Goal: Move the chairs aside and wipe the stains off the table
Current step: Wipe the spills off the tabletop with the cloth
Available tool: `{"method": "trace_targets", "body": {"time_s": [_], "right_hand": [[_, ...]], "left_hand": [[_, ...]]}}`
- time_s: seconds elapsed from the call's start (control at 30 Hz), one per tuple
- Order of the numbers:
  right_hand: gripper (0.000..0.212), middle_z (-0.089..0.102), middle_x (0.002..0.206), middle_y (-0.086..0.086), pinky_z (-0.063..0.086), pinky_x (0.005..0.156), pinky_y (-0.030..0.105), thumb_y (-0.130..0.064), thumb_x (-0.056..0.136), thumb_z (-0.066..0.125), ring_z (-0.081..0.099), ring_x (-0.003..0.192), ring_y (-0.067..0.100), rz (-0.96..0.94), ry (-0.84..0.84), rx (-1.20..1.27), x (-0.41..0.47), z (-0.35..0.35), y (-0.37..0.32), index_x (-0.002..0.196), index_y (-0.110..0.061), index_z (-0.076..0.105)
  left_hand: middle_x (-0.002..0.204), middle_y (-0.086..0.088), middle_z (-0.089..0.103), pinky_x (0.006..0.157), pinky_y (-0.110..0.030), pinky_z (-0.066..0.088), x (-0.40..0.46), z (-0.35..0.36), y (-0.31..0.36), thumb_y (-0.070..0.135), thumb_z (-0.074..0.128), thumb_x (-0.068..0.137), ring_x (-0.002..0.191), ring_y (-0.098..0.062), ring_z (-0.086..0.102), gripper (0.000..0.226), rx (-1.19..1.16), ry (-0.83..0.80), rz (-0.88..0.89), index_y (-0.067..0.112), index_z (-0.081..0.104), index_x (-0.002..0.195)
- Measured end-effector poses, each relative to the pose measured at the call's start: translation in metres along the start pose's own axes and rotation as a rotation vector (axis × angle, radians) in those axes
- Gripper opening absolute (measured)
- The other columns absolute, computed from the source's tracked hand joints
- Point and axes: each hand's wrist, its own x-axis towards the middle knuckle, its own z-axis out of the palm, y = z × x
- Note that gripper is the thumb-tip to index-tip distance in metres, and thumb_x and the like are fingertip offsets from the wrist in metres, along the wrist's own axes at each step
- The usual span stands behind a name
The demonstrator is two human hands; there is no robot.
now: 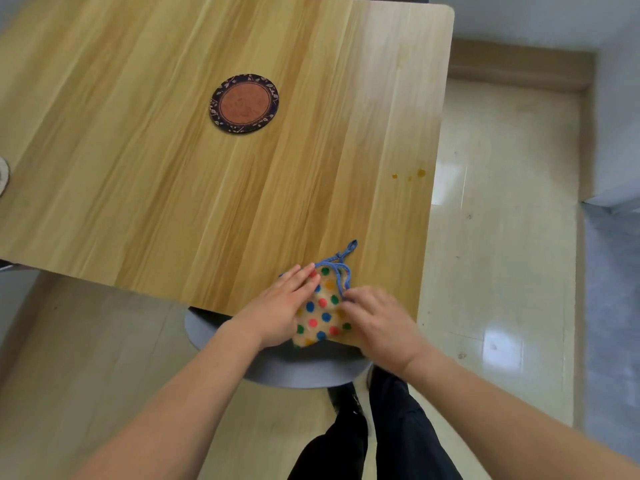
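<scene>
A folded cloth with coloured dots and a blue trim lies at the near edge of the wooden table, partly hanging over it. My left hand rests flat on the cloth's left side. My right hand pinches its right edge at the blue trim. A few small orange stains sit close to the table's right edge, beyond the cloth. A grey round chair seat shows under the table edge, right below my hands.
A round coaster with a dark patterned rim lies mid-table. A white object is cut off at the left edge. Pale tiled floor runs to the right of the table. My dark trouser legs stand behind the chair.
</scene>
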Motion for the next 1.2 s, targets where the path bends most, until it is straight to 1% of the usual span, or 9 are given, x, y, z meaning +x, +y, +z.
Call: {"method": "trace_targets", "body": {"time_s": [0.13,0.3,0.47,0.7,0.8,0.93,1.0,1.07,1.2], "right_hand": [[0.045,0.057,0.134,0.004,0.04,0.108,0.043,-0.029,0.089,0.043,0.05,0.127,0.024,-0.06,-0.226,-0.088,-0.011,0.008,-0.025,0.125,-0.013,0.063],[0.055,0.051,0.142,0.004,0.032,0.112,0.048,-0.03,0.086,0.035,0.045,0.134,0.024,-0.014,-0.351,-0.151,-0.016,0.005,-0.027,0.135,-0.014,0.056],[0.058,0.051,0.143,0.001,0.018,0.113,0.049,-0.032,0.082,0.035,0.045,0.134,0.022,-0.024,-0.392,-0.22,-0.024,-0.006,-0.009,0.134,-0.017,0.057],[0.055,0.061,0.13,-0.004,0.027,0.114,0.049,-0.03,0.078,0.033,0.057,0.123,0.021,0.01,-0.415,-0.286,-0.048,-0.039,0.031,0.119,-0.021,0.069],[0.052,0.064,0.126,-0.006,0.016,0.114,0.047,-0.029,0.077,0.034,0.058,0.121,0.021,0.034,-0.426,-0.35,-0.051,-0.055,0.039,0.11,-0.021,0.074],[0.049,0.034,0.152,0.005,-0.005,0.119,0.045,-0.024,0.094,0.035,0.023,0.144,0.027,0.074,-0.498,-0.328,-0.043,-0.064,0.025,0.139,-0.011,0.049],[0.054,0.026,0.155,0.012,-0.002,0.119,0.043,-0.023,0.096,0.034,0.018,0.146,0.028,0.135,-0.478,-0.313,-0.039,-0.064,0.013,0.146,-0.006,0.035],[0.059,0.015,0.159,0.014,0.003,0.12,0.041,-0.021,0.097,0.032,0.012,0.147,0.026,0.178,-0.487,-0.267,-0.04,-0.06,0.007,0.152,-0.005,0.017],[0.062,-0.006,0.161,0.013,0.002,0.121,0.04,-0.021,0.1,0.025,-0.003,0.149,0.026,0.226,-0.586,-0.26,-0.044,-0.051,0.004,0.153,-0.004,-0.002]], "left_hand": [[0.162,0.004,-0.01,0.12,-0.029,0.004,-0.006,-0.005,-0.001,0.007,0.042,0.094,0.149,-0.014,-0.007,0.073,0.023,0.003,-0.046,0.021,0.006,0.156],[0.162,-0.001,0.005,0.119,-0.037,0.014,-0.011,-0.001,0.004,0.02,0.046,0.096,0.148,-0.021,0.005,0.064,0.117,0.093,-0.125,0.024,0.019,0.155],[0.155,-0.006,0.012,0.113,-0.04,0.028,-0.011,0.002,0.026,0.021,0.051,0.093,0.138,-0.027,0.02,0.069,0.147,0.033,-0.231,0.022,0.019,0.154],[0.146,-0.012,0.021,0.106,-0.038,0.031,-0.007,0.009,0.075,0.016,0.048,0.089,0.127,-0.03,0.033,0.073,0.259,-0.053,-0.174,0.019,0.015,0.154],[0.147,-0.013,0.02,0.107,-0.039,0.029,0.001,0.011,0.096,0.022,0.044,0.091,0.129,-0.031,0.031,0.072,0.273,-0.12,-0.174,0.019,0.012,0.154],[0.152,-0.012,0.019,0.11,-0.043,0.026,0.0,0.001,0.11,0.029,0.042,0.092,0.135,-0.032,0.026,0.066,0.357,-0.139,-0.174,0.02,0.019,0.153],[0.159,-0.012,0.012,0.117,-0.043,0.016,-0.003,-0.002,0.114,0.028,0.042,0.094,0.145,-0.03,0.015,0.064,0.363,-0.079,-0.086,0.015,0.022,0.153],[0.163,-0.007,-0.002,0.121,-0.039,0.004,-0.005,0.001,0.114,0.025,0.036,0.098,0.15,-0.023,0.0,0.063,0.34,-0.09,-0.001,0.011,0.012,0.155],[0.161,-0.005,-0.019,0.121,-0.036,-0.003,-0.002,0.01,0.107,0.014,0.025,0.1,0.149,-0.019,-0.013,0.063,0.39,-0.159,0.013,0.011,-0.006,0.155]]}}
